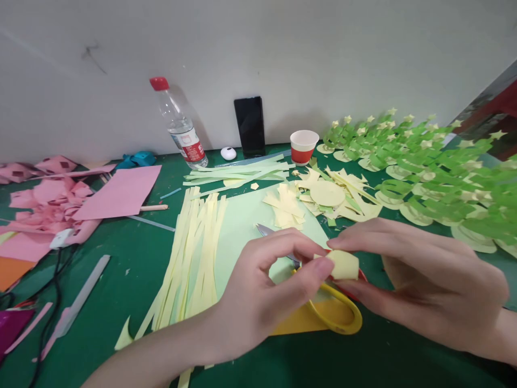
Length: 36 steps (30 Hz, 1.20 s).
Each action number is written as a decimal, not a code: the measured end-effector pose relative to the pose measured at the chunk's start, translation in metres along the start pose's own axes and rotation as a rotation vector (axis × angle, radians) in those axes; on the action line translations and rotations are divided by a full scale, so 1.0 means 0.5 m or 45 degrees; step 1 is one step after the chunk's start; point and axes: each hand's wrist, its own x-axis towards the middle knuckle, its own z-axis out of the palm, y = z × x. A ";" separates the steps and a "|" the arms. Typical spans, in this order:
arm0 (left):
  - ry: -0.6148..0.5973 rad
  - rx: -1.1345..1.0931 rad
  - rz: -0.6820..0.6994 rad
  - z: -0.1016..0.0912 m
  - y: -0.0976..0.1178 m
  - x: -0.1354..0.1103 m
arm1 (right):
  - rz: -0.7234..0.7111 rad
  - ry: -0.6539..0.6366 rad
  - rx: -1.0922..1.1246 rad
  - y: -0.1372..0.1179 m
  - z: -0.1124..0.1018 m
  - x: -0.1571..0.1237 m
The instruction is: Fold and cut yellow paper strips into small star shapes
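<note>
Both my hands meet low in the middle of the view over a green mat. My left hand (pixel 266 285) pinches one end of a small rolled piece of pale yellow paper (pixel 343 264) with thumb and forefinger. My right hand (pixel 420 275) grips the other end of the same piece, fingers closed around it. Under my hands lie yellow-handled scissors (pixel 335 315) on a light green sheet (pixel 250 226), their blades poking out above my left fingers.
Long pale yellow paper strips (pixel 194 253) lie left of my hands. Yellow scraps and a paper disc (pixel 327 193), a red-and-white cup (pixel 304 146), a phone (pixel 249 125), a water bottle (pixel 180 126), green paper trees (pixel 436 161) at right, pink paper (pixel 117 194) at left.
</note>
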 end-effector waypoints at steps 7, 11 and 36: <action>-0.001 0.015 -0.060 -0.002 0.006 0.006 | -0.036 -0.069 -0.023 0.004 -0.002 -0.008; -0.003 0.051 -0.051 -0.003 0.009 0.004 | -0.049 -0.061 -0.008 0.007 0.001 -0.020; -0.128 0.117 0.027 -0.008 0.003 0.005 | -0.006 -0.075 0.002 -0.001 -0.002 0.001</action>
